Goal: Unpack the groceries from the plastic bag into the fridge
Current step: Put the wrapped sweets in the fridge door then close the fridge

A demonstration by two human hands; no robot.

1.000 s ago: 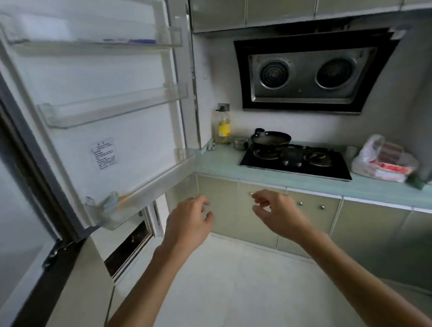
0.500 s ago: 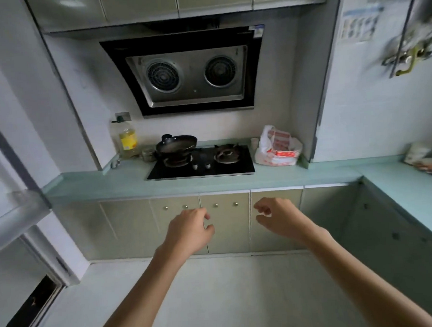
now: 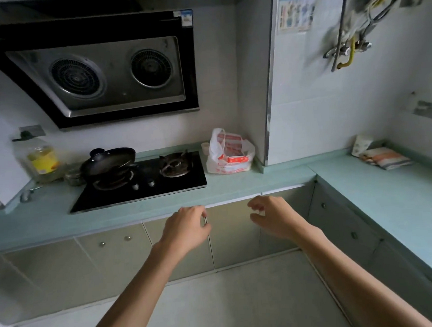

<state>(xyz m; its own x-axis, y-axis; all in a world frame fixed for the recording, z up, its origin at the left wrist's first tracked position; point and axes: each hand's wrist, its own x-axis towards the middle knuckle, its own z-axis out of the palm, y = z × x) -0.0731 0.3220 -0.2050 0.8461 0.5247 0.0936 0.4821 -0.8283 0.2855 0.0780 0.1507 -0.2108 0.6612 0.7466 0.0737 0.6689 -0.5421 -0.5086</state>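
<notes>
Since a second ago our view has swung off the fridge door; plastic bag sits full at countertop's back corner, untouched, left hand and right hand loosely curled, holding nothing.

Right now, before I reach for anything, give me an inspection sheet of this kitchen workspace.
Surface: pale green countertop, L-shaped, with a black glass gas hob set in.
Job's things: white plastic grocery bag with red print upright on the counter right of the hob; fridge not in view.
Clutter: black wok on the left burner, yellow oil bottle, folded cloth.
Hands: left hand and right hand both empty, loosely curled, in front of the cabinet doors.
Cables: wires and pipes on the right wall.
Surroundings: black range hood, tiled walls.
</notes>
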